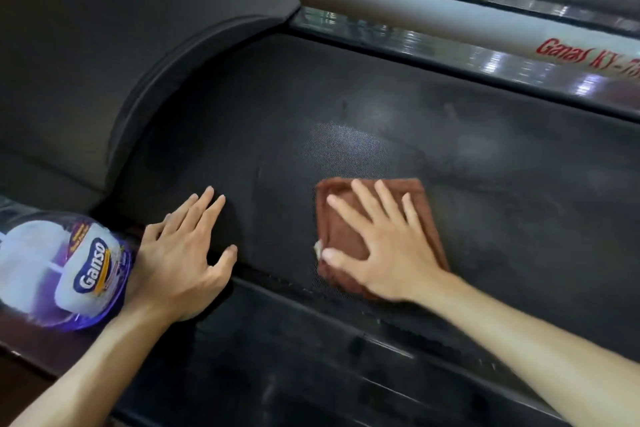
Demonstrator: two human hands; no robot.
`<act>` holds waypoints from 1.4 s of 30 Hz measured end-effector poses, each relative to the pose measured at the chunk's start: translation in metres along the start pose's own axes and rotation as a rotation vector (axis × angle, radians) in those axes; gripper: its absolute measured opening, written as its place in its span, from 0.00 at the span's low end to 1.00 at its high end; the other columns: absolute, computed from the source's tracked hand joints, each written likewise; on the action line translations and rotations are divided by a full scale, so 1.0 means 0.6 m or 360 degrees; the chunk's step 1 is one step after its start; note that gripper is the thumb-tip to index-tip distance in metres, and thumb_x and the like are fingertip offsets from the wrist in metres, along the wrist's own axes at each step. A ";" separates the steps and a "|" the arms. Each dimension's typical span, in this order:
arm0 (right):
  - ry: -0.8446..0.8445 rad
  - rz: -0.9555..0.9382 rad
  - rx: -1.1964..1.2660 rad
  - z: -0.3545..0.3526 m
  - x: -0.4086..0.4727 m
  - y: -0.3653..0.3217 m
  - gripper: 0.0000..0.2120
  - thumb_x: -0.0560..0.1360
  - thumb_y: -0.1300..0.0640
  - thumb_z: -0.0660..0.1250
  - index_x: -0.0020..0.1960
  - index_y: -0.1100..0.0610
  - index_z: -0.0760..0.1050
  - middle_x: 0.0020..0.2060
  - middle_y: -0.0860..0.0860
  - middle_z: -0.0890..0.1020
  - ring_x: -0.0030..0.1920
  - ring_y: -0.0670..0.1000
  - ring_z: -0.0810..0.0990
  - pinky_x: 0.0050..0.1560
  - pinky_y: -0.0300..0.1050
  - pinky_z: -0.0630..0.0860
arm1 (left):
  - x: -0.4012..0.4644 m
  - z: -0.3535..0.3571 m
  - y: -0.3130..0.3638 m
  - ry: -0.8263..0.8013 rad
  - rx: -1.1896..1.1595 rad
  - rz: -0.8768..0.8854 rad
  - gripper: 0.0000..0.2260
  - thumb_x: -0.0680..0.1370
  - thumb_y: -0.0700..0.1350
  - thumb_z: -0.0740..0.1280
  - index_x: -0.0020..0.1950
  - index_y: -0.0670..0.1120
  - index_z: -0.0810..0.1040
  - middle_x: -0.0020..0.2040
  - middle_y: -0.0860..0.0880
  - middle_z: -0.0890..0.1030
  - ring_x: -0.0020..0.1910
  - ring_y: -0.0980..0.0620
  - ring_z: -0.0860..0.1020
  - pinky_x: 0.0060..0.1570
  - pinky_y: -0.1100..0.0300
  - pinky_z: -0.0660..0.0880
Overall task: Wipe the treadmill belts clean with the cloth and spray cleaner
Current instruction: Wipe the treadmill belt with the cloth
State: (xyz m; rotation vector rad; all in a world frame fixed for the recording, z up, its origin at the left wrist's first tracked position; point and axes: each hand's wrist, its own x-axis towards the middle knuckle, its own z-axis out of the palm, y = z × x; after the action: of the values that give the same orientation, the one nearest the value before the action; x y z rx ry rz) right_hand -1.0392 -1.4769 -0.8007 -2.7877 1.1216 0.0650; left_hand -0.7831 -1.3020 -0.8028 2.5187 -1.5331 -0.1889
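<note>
— What sort of grip does the right hand have?

— A wide, flat one. The fingers are spread and straight, pressing down on the folded brown cloth, with the thumb at the cloth's near left edge.

— And where is the cloth?

— Flat on the black treadmill belt, toward the near side of it. Just beyond the cloth the belt has a pale, shiny patch.

— The left hand?

— Open too, holding nothing. Its fingers lie straight on the belt near the curved black motor cover, and its heel sits over the dark side rail.

— Any cleaner in view?

— A purple bottle with a white label reading "Ganso" lies just left of the left wrist, touching or nearly touching it; I cannot tell which.

— Further out?

— A grey bar with red lettering runs along the far side of the belt.
</note>
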 end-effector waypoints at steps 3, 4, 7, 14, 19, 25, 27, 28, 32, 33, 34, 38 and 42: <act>0.0038 0.0371 0.0078 -0.016 0.115 0.013 0.45 0.71 0.17 0.41 0.83 0.36 0.44 0.85 0.47 0.42 0.83 0.58 0.37 0.79 0.70 0.37 | 0.000 -0.002 0.001 0.0003 -0.0006 -0.0004 0.39 0.73 0.66 0.47 0.83 0.55 0.56 0.83 0.58 0.51 0.81 0.60 0.47 0.76 0.53 0.55; 0.0046 0.0419 0.0098 -0.017 0.155 0.001 0.44 0.72 0.18 0.41 0.83 0.37 0.44 0.85 0.49 0.42 0.83 0.60 0.37 0.78 0.72 0.36 | 0.000 -0.002 0.001 0.0007 -0.0011 -0.0008 0.39 0.73 0.66 0.47 0.83 0.55 0.56 0.83 0.59 0.50 0.81 0.61 0.47 0.76 0.53 0.55; 0.0040 0.0225 0.0092 -0.013 0.199 -0.071 0.42 0.75 0.21 0.43 0.84 0.37 0.45 0.85 0.51 0.42 0.83 0.62 0.36 0.77 0.72 0.35 | 0.001 -0.004 0.003 0.0008 -0.0011 -0.0008 0.39 0.72 0.66 0.46 0.83 0.55 0.55 0.83 0.59 0.50 0.81 0.61 0.47 0.76 0.53 0.55; -0.0015 -0.0163 -0.0024 0.003 0.004 -0.037 0.43 0.71 0.18 0.44 0.82 0.33 0.42 0.84 0.43 0.39 0.83 0.54 0.34 0.80 0.66 0.37 | -0.001 -0.005 0.005 0.0009 -0.0021 0.0001 0.39 0.72 0.66 0.46 0.83 0.55 0.54 0.83 0.58 0.49 0.82 0.60 0.47 0.76 0.54 0.55; 0.0018 0.0417 0.0090 -0.022 0.178 -0.008 0.45 0.71 0.18 0.41 0.84 0.37 0.45 0.85 0.49 0.43 0.83 0.61 0.38 0.78 0.71 0.37 | -0.003 -0.004 0.005 0.0022 -0.0016 -0.0013 0.39 0.73 0.65 0.47 0.83 0.55 0.55 0.83 0.58 0.51 0.82 0.60 0.48 0.76 0.53 0.56; 0.0020 -0.0241 0.0071 0.000 0.106 -0.120 0.41 0.74 0.21 0.46 0.83 0.35 0.45 0.85 0.48 0.42 0.83 0.59 0.35 0.78 0.69 0.34 | -0.004 -0.004 0.002 0.0020 -0.0019 -0.0002 0.39 0.72 0.66 0.47 0.83 0.55 0.56 0.83 0.58 0.51 0.82 0.60 0.49 0.75 0.53 0.57; -0.0008 -0.0384 0.0069 0.006 0.033 -0.085 0.41 0.74 0.21 0.49 0.82 0.33 0.43 0.84 0.45 0.41 0.83 0.56 0.34 0.79 0.68 0.34 | -0.004 -0.002 0.001 0.0020 -0.0018 -0.0002 0.39 0.73 0.66 0.47 0.83 0.55 0.55 0.83 0.58 0.50 0.82 0.60 0.48 0.75 0.53 0.56; -0.0024 -0.0373 0.0030 0.005 0.019 -0.058 0.41 0.73 0.21 0.49 0.82 0.32 0.43 0.84 0.44 0.41 0.83 0.55 0.34 0.79 0.68 0.36 | -0.004 -0.001 0.001 0.0020 -0.0015 0.0000 0.39 0.73 0.66 0.47 0.83 0.55 0.55 0.83 0.58 0.50 0.82 0.60 0.47 0.76 0.53 0.56; -0.0001 0.0176 0.0044 -0.013 0.115 0.004 0.44 0.70 0.17 0.42 0.82 0.33 0.45 0.84 0.45 0.42 0.83 0.57 0.38 0.79 0.70 0.38 | -0.003 -0.003 0.005 0.0016 -0.0001 -0.0011 0.39 0.73 0.66 0.46 0.83 0.55 0.54 0.83 0.58 0.49 0.82 0.60 0.46 0.76 0.54 0.55; 0.0011 0.0285 0.0073 -0.014 0.155 -0.005 0.44 0.71 0.17 0.42 0.83 0.34 0.45 0.85 0.47 0.43 0.83 0.59 0.38 0.79 0.71 0.37 | -0.003 -0.004 0.007 0.0019 -0.0004 -0.0016 0.39 0.73 0.66 0.46 0.83 0.55 0.55 0.83 0.58 0.49 0.82 0.60 0.46 0.76 0.54 0.55; 0.0016 0.0329 0.0091 -0.014 0.189 -0.025 0.44 0.72 0.18 0.42 0.83 0.35 0.46 0.85 0.48 0.43 0.83 0.60 0.38 0.78 0.72 0.37 | -0.003 -0.004 0.008 0.0019 -0.0005 -0.0016 0.39 0.72 0.66 0.46 0.83 0.55 0.54 0.83 0.58 0.49 0.82 0.60 0.46 0.76 0.54 0.54; 0.0021 -0.0076 0.0073 0.000 0.175 -0.139 0.41 0.75 0.21 0.44 0.83 0.36 0.45 0.85 0.49 0.44 0.83 0.61 0.37 0.77 0.72 0.36 | -0.004 -0.003 0.002 0.0016 -0.0014 0.0003 0.39 0.73 0.66 0.46 0.83 0.55 0.54 0.83 0.58 0.49 0.82 0.60 0.46 0.76 0.54 0.55; -0.0050 -0.0350 0.0033 0.011 0.029 -0.097 0.41 0.72 0.20 0.45 0.82 0.32 0.41 0.84 0.44 0.39 0.82 0.54 0.32 0.79 0.67 0.36 | -0.002 0.002 0.000 0.0037 -0.0015 0.0007 0.38 0.73 0.66 0.47 0.83 0.55 0.55 0.83 0.58 0.50 0.82 0.60 0.47 0.76 0.54 0.56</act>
State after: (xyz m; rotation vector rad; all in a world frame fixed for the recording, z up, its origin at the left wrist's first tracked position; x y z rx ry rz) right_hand -0.9865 -1.4465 -0.8023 -2.8608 0.7980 0.0733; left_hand -0.7842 -1.3010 -0.8040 2.5010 -1.5253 -0.1652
